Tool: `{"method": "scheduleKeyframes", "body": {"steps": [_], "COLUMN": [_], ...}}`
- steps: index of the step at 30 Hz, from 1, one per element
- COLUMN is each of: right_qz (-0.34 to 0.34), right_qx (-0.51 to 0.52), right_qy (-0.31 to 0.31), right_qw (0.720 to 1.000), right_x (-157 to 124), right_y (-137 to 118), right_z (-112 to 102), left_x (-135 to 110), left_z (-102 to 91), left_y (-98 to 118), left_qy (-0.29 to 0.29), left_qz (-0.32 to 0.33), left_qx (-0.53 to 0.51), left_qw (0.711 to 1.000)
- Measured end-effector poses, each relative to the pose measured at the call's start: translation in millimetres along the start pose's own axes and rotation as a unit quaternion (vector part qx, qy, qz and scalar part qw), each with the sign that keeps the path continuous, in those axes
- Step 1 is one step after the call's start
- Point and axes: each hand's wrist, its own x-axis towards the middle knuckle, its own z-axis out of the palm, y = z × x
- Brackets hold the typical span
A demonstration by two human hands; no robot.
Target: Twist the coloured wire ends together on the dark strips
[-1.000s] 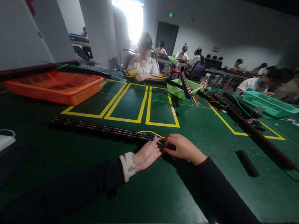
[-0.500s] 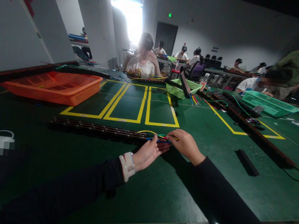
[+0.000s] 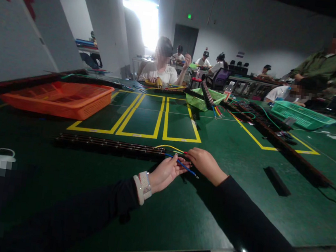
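A long dark strip [image 3: 110,145] with rows of small shiny points lies across the table in front of me. Coloured wires come out of its right end. My left hand [image 3: 166,172], with a pale watch on the wrist, pinches a blue wire [image 3: 187,169] between thumb and fingers; the wire's bare metal tip points down to the right. Closed over the red end of a yellow wire [image 3: 171,147] are the fingertips of my right hand [image 3: 205,163]. Part of the wires between the two hands is hidden by the fingers.
An orange basket [image 3: 97,103] stands at the left beyond the strip. Further back are a light green basket [image 3: 200,101] and a teal basket [image 3: 306,117]. A short black piece [image 3: 276,181] and a long dark strip [image 3: 298,161] lie at the right. A person [image 3: 162,72] sits opposite.
The blue wire now angles down and right, its tip clear of my fingers. My right hand has shifted slightly, still at the yellow wire's end. The person opposite has raised a hand away from the head.
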Motion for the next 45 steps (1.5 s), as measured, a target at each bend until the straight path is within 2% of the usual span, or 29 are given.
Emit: {"method": "scheduleKeyframes", "body": {"steps": [2,4,6,9,11,15,19,21,24,28,35,41,43,45], "right_qz": [-0.017,-0.026,-0.035,-0.062,-0.089,-0.118,-0.086,-0.077,-0.096,-0.091,-0.137,-0.131,-0.123,-0.091], "right_qx": [0.013,0.024,0.025,0.034,0.068,0.126,0.155,0.18,0.187,0.18,0.202,0.172,0.182,0.199], "right_qy": [-0.045,-0.064,-0.05,0.022,0.046,-0.006,-0.079,-0.094,-0.065,-0.01,-0.081,-0.11,-0.086,-0.02], "right_qw": [0.999,0.997,0.998,0.997,0.993,0.985,0.981,0.976,0.976,0.979,0.966,0.97,0.972,0.975], "right_x": [-0.1,-0.1,-0.5,-2.9,-5.8,-10.8,-11.3,-10.5,-9.2,-8.0,-5.5,-5.4,-5.1,-3.4], "right_y": [1.6,3.0,4.1,3.8,1.5,-6.1,-7.2,-4.2,2.0,7.4,2.6,3.7,6.7,9.7], "right_z": [3.4,3.8,-0.1,-13.5,-24.1,-35.4,-31.0,-28.5,-27.4,-27.0,-19.6,-8.2,-7.8,-6.6], "left_x": [0.0,-0.4,-0.8,-1.1,-1.0,-0.7,-0.3,-0.6,-2.4,-5.0,-4.8,-10.3,-10.8,-10.5], "left_z": [0.1,0.2,0.4,0.4,0.3,0.2,0.3,0.7,2.4,4.2,1.7,4.6,4.5,3.6], "left_y": [0.2,0.4,0.5,0.7,1.0,1.7,1.8,2.2,3.6,4.7,3.5,5.9,5.7,5.0], "left_qy": [-0.001,-0.003,-0.007,-0.011,-0.002,0.005,-0.011,-0.011,-0.018,-0.056,-0.075,-0.102,-0.111,-0.117], "left_qz": [-0.003,-0.001,0.003,0.005,0.002,-0.007,-0.001,-0.002,-0.021,-0.064,-0.068,-0.064,-0.064,-0.061], "left_qx": [0.001,-0.001,-0.002,-0.009,-0.022,-0.029,-0.037,-0.036,-0.012,0.065,0.091,0.141,0.157,0.166], "left_qw": [1.0,1.0,1.0,1.0,1.0,1.0,0.999,0.999,1.0,0.994,0.991,0.983,0.979,0.977]}}
